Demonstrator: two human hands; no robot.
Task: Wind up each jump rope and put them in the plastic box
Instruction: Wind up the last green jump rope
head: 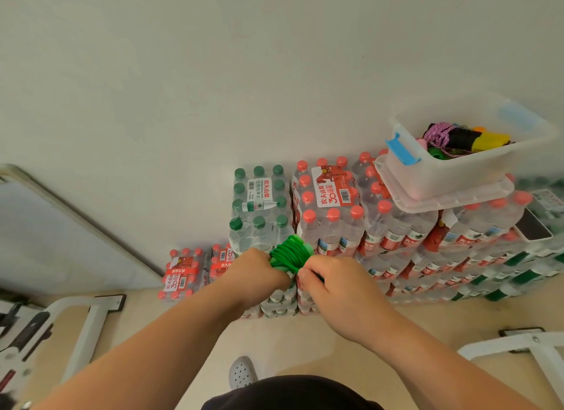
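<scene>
Wall (213,73) behind; jump rope (288,255) crosswise, left hand (259,272) to right hand (329,287).

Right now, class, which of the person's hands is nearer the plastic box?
Right. The right hand grips the green jump rope below and left of the plastic box; the left hand grips the rope's other side, farther left.

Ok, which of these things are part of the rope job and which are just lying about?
Job: green jump rope, wound and gripped by left hand and right hand; clear plastic box holding wound ropes.
Lying about: shrink-wrapped water bottle packs; phone on them; box lid under the box; white metal frames on the floor.
</scene>
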